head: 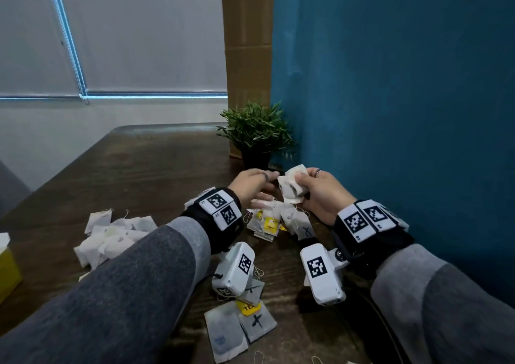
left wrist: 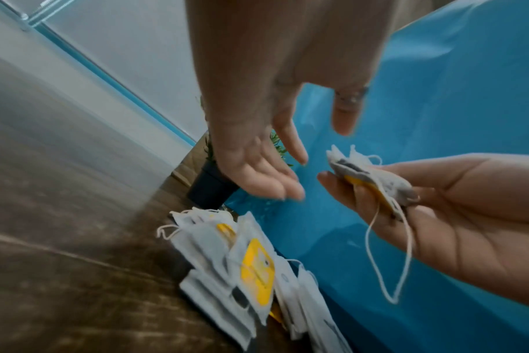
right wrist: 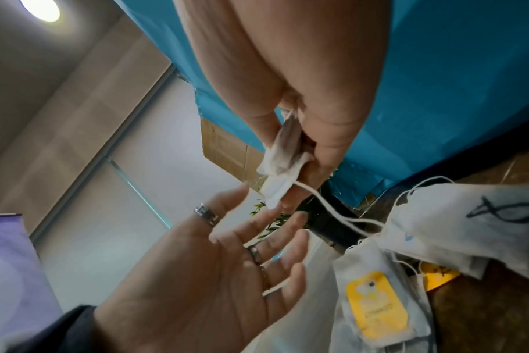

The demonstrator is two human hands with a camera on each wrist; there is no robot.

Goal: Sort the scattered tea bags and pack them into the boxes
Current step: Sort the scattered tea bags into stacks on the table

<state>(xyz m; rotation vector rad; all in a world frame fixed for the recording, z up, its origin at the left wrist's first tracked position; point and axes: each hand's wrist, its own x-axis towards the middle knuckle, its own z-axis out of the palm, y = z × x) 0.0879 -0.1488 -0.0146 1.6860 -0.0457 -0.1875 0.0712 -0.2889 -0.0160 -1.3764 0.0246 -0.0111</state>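
Brown wooden table point(head: 145, 165) has tea bags lying in loose piles, likely sorted by kind. Right hand point(head: 323, 193) pinches a small bunch of tea bags point(head: 292, 186) tight so they stay together. Left hand point(head: 252, 186), fingers spread and empty, waits beside it.

Office-like room – roller blind point(head: 139, 29), blue partition point(head: 390, 84), potted plant point(head: 256, 129), wood table point(head: 133, 168).

Dark brown wooden desk point(head: 145, 168) carries scattered white paper tea bags point(head: 111, 238), black-potted green plant point(head: 256, 140), yellow box point(head: 8, 269).
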